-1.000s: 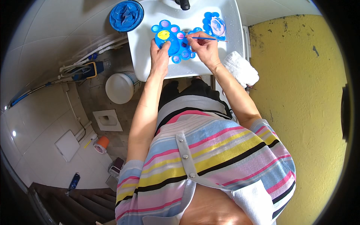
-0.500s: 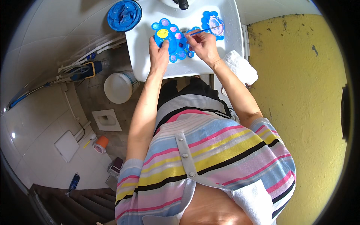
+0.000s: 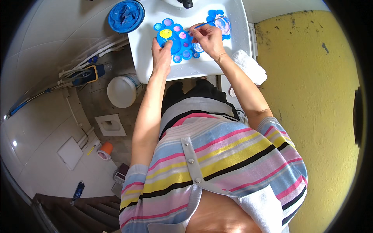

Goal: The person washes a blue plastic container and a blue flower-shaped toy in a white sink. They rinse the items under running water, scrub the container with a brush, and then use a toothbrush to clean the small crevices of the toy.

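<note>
**Your left hand steadies a blue palette while your right works a thin brush over it**

Nearest, your striped top [image 3: 225,155] fills the foreground, both bare forearms reaching out ahead of you. On the floor to your left lies an orange cup [image 3: 105,149], and farther along stands a white bucket [image 3: 121,92]. To the right, a white towel [image 3: 250,68] lies bunched just outside the sink [image 3: 147,58].

Over the sink's left half, your left hand [image 3: 162,56] grips the near-left edge of the palette [image 3: 175,45], thumb on top; the fingers beneath are hidden. Round wells ring that palette, some tinted pink or lilac, with yellow paint [image 3: 166,33] at its far left.

Just right of it, your right hand [image 3: 208,39] holds the paintbrush [image 3: 211,21] in a narrow pinch, its handle slanting far and right. The working end is at the pink well (whether it touches the paint, you cannot tell from here). A pale-centred blue piece [image 3: 198,47] shows partly behind that hand.

Farther right, a second palette [image 3: 213,16] sits in the sink, smeared pale pink. Farthest are the blue-lined bin [image 3: 126,17] at left and the dark tap [image 3: 187,3].
</note>
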The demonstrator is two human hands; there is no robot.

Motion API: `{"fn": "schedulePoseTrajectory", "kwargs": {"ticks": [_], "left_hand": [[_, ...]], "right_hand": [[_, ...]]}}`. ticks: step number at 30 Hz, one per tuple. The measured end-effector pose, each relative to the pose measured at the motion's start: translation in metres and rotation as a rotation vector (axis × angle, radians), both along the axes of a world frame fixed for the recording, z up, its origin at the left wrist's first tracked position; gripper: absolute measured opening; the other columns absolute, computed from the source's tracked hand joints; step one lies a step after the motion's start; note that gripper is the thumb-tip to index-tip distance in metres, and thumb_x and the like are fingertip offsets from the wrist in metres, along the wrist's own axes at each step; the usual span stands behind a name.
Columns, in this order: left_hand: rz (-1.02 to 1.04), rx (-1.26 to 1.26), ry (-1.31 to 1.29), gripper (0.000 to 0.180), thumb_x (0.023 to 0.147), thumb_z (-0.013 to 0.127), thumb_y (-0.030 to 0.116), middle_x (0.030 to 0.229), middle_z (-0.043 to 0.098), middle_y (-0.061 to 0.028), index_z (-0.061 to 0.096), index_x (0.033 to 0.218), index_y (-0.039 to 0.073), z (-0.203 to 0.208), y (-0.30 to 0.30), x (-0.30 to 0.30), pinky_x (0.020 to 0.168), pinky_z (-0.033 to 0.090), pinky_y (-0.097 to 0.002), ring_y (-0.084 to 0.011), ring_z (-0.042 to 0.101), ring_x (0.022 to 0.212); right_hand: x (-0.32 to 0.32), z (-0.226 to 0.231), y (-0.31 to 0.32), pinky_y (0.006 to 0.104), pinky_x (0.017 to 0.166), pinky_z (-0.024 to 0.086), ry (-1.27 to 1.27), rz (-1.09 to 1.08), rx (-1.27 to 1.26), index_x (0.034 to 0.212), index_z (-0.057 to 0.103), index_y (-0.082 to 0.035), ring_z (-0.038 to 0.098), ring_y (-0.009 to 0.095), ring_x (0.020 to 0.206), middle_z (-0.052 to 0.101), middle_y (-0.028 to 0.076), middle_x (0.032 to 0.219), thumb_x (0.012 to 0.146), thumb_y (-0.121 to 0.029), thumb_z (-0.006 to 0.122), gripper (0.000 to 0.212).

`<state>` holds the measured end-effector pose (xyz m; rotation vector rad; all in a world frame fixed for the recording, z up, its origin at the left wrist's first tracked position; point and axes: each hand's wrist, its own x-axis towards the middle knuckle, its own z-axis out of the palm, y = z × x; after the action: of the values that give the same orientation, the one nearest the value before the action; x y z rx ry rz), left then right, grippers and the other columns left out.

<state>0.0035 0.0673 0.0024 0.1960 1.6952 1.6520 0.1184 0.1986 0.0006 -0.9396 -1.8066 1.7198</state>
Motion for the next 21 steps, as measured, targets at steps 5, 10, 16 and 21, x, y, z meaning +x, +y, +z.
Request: {"fn": "schedulePoseTrajectory", "kwargs": {"ticks": [5,10,16,21], "left_hand": [[0.038,0.006,0.016,0.029,0.089,0.056,0.005,0.108,0.058,-0.0106,0.047,0.117,0.000,0.003,0.002,0.000,0.084,0.048,-0.0312,-0.0177,0.058,0.095],[0.021,0.018,-0.043,0.031,0.088,0.055,0.004,0.109,0.058,-0.0109,0.047,0.118,0.000,-0.002,0.001,0.000,0.084,0.048,-0.0310,-0.0177,0.058,0.097],[-0.125,-0.097,0.065,0.032,0.088,0.055,0.004,0.110,0.059,-0.0114,0.047,0.119,0.000,0.011,-0.002,-0.006,0.084,0.049,-0.0314,-0.0180,0.059,0.098],[-0.072,-0.033,0.107,0.031,0.088,0.055,0.004,0.109,0.059,-0.0113,0.047,0.118,0.000,-0.001,0.000,-0.007,0.084,0.049,-0.0319,-0.0186,0.059,0.097]], "right_hand": [[0.006,0.006,-0.010,0.0242,0.054,0.053,0.004,0.010,-0.055,0.093,0.066,0.005,0.063,0.012,0.057,0.068,0.009,0.076,0.089,-0.010,0.064,0.016],[-0.004,0.009,-0.015,0.0245,0.055,0.052,0.110,-0.042,-0.201,0.090,0.067,0.006,0.065,0.012,0.060,0.069,0.010,0.076,0.087,-0.008,0.063,0.015],[-0.001,-0.004,0.003,0.0241,0.058,0.054,0.040,0.062,0.063,0.094,0.066,0.006,0.065,0.012,0.063,0.069,0.009,0.079,0.090,-0.011,0.063,0.018],[0.011,0.001,-0.007,0.0239,0.055,0.053,-0.049,0.019,0.051,0.094,0.066,0.006,0.065,0.012,0.060,0.067,0.008,0.073,0.089,-0.008,0.062,0.015]]}}
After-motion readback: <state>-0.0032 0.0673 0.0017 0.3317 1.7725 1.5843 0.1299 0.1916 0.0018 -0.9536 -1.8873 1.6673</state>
